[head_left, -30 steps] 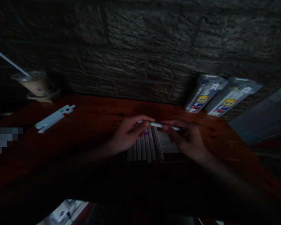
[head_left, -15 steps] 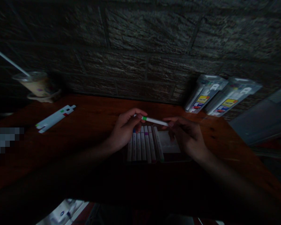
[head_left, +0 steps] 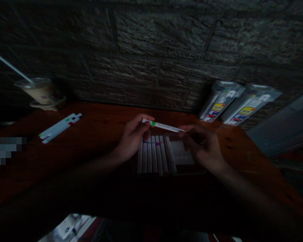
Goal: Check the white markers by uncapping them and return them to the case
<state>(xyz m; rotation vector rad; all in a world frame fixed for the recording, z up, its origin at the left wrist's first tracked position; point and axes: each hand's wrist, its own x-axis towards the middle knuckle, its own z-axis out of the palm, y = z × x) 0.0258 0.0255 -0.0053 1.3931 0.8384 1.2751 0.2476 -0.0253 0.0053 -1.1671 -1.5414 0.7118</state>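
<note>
A white marker (head_left: 168, 127) with a green band is held level above the table between both hands. My left hand (head_left: 135, 134) pinches its banded end, and my right hand (head_left: 204, 144) grips the other end with thumb and fingers. Below lies an open clear plastic case (head_left: 185, 169). Several white markers (head_left: 153, 158) line its left part side by side, with blue and purple bands showing on some. One more marker (head_left: 171, 154) with a green tip rests at the left of the right half, beside a pale insert (head_left: 181, 153).
Three or so white markers (head_left: 60, 127) lie together at the left on the wooden table (head_left: 98, 124). Behind them stands a plastic cup (head_left: 39, 90) with a straw in a holder. Two upright clear marker cases (head_left: 222, 101) stand at the back right, near the brick wall (head_left: 141, 77).
The marker has risen slightly and turned so that lettering shows along its side. Its left end now sticks out more from my left fingers. The rest stays in place.
</note>
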